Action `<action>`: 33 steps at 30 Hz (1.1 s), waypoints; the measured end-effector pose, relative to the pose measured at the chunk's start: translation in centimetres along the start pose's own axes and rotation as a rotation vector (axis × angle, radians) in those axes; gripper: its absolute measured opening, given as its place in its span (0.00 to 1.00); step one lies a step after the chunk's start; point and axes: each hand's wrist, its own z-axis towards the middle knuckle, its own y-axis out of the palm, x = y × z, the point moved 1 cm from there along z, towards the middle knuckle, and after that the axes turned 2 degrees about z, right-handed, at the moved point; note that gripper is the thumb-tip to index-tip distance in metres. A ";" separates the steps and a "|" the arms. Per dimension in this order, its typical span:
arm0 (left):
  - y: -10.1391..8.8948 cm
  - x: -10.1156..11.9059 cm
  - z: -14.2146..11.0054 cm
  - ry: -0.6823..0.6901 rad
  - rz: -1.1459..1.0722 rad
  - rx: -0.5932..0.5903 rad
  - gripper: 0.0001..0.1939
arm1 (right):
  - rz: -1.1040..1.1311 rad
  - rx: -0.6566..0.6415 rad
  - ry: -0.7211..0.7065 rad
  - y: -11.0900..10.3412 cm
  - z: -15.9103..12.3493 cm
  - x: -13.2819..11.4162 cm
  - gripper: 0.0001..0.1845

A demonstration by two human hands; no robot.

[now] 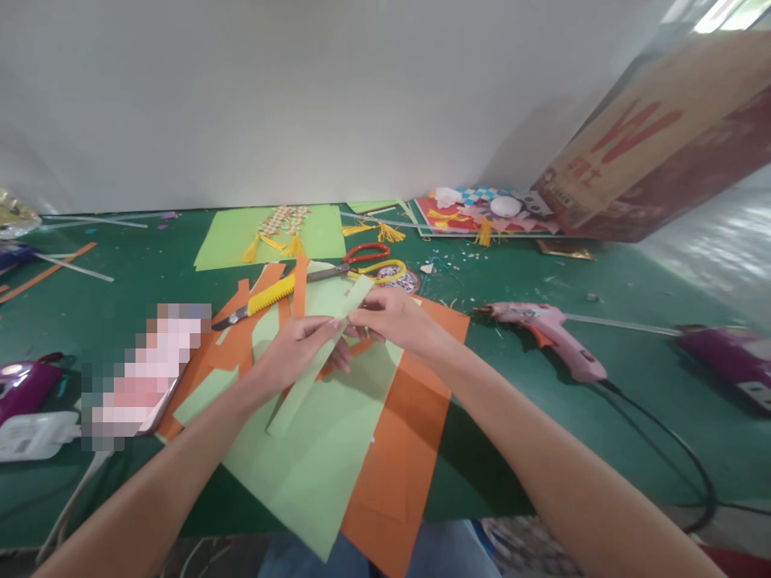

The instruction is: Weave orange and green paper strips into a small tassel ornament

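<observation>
Left hand (301,341): angled inward, grip pinching green paper strip (322,357)
Right hand (394,319): reaching inward, fingers grasping strip

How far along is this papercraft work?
Orange strips already look cut. The left hand and right hand hold a pale green strip. Probably left: working the large green sheet and orange sheet beneath, and any gluing, as the pink glue gun lies unheld on the table.
</observation>
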 end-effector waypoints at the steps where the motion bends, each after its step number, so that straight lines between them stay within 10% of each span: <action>1: 0.0 0.0 0.0 0.000 -0.002 -0.001 0.16 | -0.006 -0.007 0.003 0.0 0.0 0.0 0.09; 18: -0.5 -1.2 0.7 -0.022 -0.123 -0.004 0.15 | -0.068 0.076 0.100 -0.4 0.6 0.2 0.08; 24: -0.5 -1.0 0.8 -0.030 -0.124 -0.004 0.15 | -0.048 -0.098 0.035 -0.6 0.5 0.2 0.06; 33: -0.6 -0.7 0.6 -0.021 -0.230 0.063 0.14 | -0.437 0.051 -0.207 0.3 0.9 1.3 0.09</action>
